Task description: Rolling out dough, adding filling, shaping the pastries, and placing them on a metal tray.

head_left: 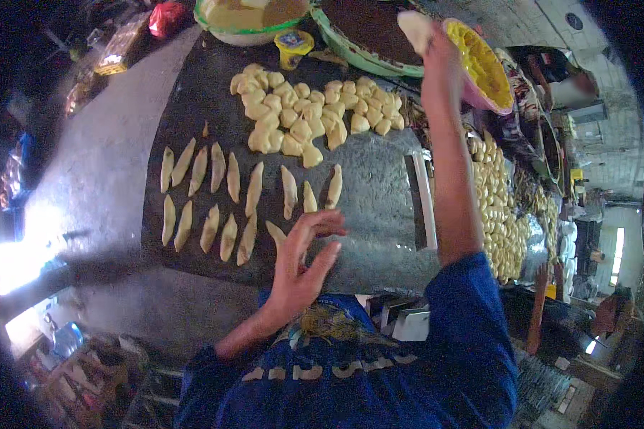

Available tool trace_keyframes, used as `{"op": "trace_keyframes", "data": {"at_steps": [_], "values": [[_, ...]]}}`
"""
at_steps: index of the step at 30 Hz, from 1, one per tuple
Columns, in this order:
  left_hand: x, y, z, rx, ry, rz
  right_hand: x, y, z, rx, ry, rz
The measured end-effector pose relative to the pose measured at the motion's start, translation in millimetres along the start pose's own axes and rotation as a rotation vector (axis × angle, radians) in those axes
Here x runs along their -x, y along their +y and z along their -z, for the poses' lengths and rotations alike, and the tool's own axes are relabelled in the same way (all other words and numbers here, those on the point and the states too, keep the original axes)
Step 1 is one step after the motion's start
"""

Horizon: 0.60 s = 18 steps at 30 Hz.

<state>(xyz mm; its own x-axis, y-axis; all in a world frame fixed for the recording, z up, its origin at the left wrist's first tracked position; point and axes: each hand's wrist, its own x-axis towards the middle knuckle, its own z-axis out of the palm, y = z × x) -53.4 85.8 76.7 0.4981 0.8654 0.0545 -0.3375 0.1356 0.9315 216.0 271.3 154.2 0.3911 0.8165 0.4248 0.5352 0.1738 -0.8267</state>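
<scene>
My right hand is raised at the far right, closed on a pale flattened piece of dough above the bowls. Just below it is a pink-rimmed bowl with yellow filling inside. My left hand is low over the dark work surface, fingers apart and holding nothing. Beside its fingers lies a spindle-shaped dough roll, partly hidden by the hand. More long dough rolls lie in two rows to the left. Beyond them sits a cluster of round dough pieces.
At the back stand a green-rimmed bowl of pale stuff, a large green basin with dark filling and a small yellow tub. A pale bar lies at the sheet's right edge. Many shaped dough pieces fill the right side.
</scene>
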Motion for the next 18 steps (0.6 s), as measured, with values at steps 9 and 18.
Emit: {"op": "trace_keyframes", "data": {"at_steps": [9, 18], "values": [[-1.3, 11.9, 48.8, -0.339, 0.111, 0.127, -106.0, 92.9, -95.1, 0.749, -0.722, -0.11], [-12.3, 11.8, 45.9, -0.374, 0.066, 0.149, -100.8, 103.6, -63.9, 0.738, -0.648, -0.202]]}}
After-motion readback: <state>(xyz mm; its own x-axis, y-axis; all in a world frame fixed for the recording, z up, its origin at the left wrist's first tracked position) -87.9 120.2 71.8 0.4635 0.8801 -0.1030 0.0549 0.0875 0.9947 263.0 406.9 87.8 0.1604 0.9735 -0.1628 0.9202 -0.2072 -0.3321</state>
